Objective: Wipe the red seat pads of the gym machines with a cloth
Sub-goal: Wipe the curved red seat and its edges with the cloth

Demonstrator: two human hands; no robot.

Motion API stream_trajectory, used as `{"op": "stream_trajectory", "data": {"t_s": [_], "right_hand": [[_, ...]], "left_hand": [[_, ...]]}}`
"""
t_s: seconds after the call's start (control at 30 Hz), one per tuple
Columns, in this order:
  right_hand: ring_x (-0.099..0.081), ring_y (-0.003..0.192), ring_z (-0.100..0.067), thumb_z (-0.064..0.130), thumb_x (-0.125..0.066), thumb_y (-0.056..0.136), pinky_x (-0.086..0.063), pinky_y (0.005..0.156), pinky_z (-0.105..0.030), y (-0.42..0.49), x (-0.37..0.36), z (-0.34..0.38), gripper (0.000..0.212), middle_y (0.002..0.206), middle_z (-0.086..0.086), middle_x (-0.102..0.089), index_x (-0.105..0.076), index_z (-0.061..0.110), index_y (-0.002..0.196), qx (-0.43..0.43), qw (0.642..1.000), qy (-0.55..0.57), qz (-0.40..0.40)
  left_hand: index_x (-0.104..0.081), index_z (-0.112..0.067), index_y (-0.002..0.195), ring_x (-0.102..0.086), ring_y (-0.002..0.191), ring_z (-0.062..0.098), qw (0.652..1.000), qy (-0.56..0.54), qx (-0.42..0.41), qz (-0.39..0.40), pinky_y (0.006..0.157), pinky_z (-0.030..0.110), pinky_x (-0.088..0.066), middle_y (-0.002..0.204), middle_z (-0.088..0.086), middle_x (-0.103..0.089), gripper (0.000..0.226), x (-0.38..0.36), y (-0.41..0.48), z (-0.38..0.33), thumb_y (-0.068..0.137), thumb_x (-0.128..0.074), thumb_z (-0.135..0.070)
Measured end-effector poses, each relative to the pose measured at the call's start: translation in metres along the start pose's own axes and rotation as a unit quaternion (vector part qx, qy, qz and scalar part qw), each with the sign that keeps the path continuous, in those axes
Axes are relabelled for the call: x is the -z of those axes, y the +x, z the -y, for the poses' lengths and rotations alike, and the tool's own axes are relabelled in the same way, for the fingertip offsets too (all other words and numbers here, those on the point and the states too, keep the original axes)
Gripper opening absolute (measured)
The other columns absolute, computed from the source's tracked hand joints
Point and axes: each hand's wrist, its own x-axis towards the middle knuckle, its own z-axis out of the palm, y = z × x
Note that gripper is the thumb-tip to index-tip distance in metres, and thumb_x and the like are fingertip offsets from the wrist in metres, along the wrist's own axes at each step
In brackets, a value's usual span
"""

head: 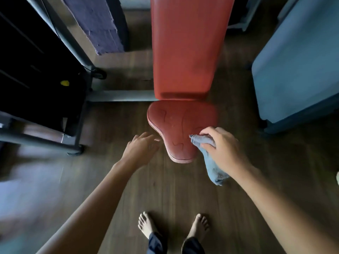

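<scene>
Five fingers of the right hand [222, 143] are curled over a bunched grey cloth [209, 158], gripping it and pressing its upper end onto the near right part of the seat [176, 125]; the rest of the cloth hangs off the seat's edge below the wrist. The left hand [141, 149] is empty, fingers spread loose and flat, hovering just beside the seat's left edge — whether the fingertips touch the rim cannot be told, since that hand is blurred.

The seat sits low in the middle of the view, its narrow nose toward the person's bare feet [146, 224], with the red back pad [189, 48] rising just behind it. Dark machine frames stand to the left, a blue-covered block to the right.

The step in hand looks like wiping the seat itself, begun at its near right corner. Next, the cloth likely needs sweeping left and back across the marked surface — with firm, even pressure — before moving up to the back pad.
</scene>
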Motion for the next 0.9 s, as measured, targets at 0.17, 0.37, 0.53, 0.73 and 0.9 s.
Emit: {"op": "stream_trajectory", "data": {"t_s": [0.17, 0.37, 0.53, 0.73, 0.9], "right_hand": [[-0.06, 0.084, -0.025, 0.022, -0.073, 0.085, -0.052, 0.073, -0.042, 0.029, -0.102, -0.037, 0.02, 0.092, 0.003, -0.063, -0.071, 0.026, 0.105, 0.072, 0.997, -0.009, 0.008], [-0.061, 0.099, -0.025, 0.026, -0.058, 0.089, -0.053, 0.085, -0.045, 0.077, -0.181, -0.059, 0.025, 0.109, 0.008, -0.07, -0.075, 0.023, 0.107, 0.096, 0.992, 0.032, -0.072], [-0.059, 0.109, -0.022, 0.045, -0.061, 0.091, -0.044, 0.087, -0.038, 0.055, -0.213, -0.064, 0.033, 0.118, 0.009, -0.068, -0.073, 0.023, 0.112, 0.181, 0.976, -0.038, -0.117], [-0.059, 0.104, -0.018, 0.035, -0.06, 0.089, -0.045, 0.085, -0.037, 0.079, -0.209, -0.082, 0.03, 0.117, 0.01, -0.07, -0.075, 0.022, 0.112, 0.293, 0.95, -0.056, -0.089], [-0.059, 0.101, -0.019, 0.028, -0.072, 0.086, -0.047, 0.082, -0.041, 0.083, -0.211, -0.063, 0.028, 0.115, 0.012, -0.07, -0.074, 0.023, 0.113, 0.155, 0.981, -0.025, -0.11]], "left_hand": [[-0.056, -0.039, 0.139, -0.034, 0.143, 0.022, 0.997, -0.061, -0.004, -0.041, 0.111, 0.045, -0.03, 0.155, -0.015, -0.042, 0.039, -0.073, 0.065, 0.015, 0.103, -0.051, -0.027], [-0.054, -0.039, 0.142, -0.029, 0.144, 0.017, 0.987, -0.089, -0.01, -0.13, 0.112, 0.044, -0.026, 0.159, -0.019, -0.038, 0.039, -0.131, 0.108, 0.041, 0.104, -0.049, -0.03], [-0.061, -0.04, 0.134, -0.039, 0.136, 0.014, 0.97, -0.092, -0.047, -0.221, 0.11, 0.033, -0.021, 0.148, -0.022, -0.05, 0.034, -0.153, 0.121, 0.057, 0.103, -0.05, -0.03], [-0.067, -0.039, 0.127, -0.043, 0.129, 0.01, 0.959, -0.134, -0.057, -0.242, 0.109, 0.029, -0.019, 0.14, -0.025, -0.056, 0.037, -0.152, 0.126, 0.067, 0.097, -0.046, -0.032], [-0.067, -0.038, 0.127, -0.044, 0.128, 0.011, 0.958, -0.155, -0.055, -0.234, 0.107, 0.03, -0.02, 0.141, -0.024, -0.056, 0.036, -0.152, 0.126, 0.067, 0.098, -0.046, -0.033]]}}
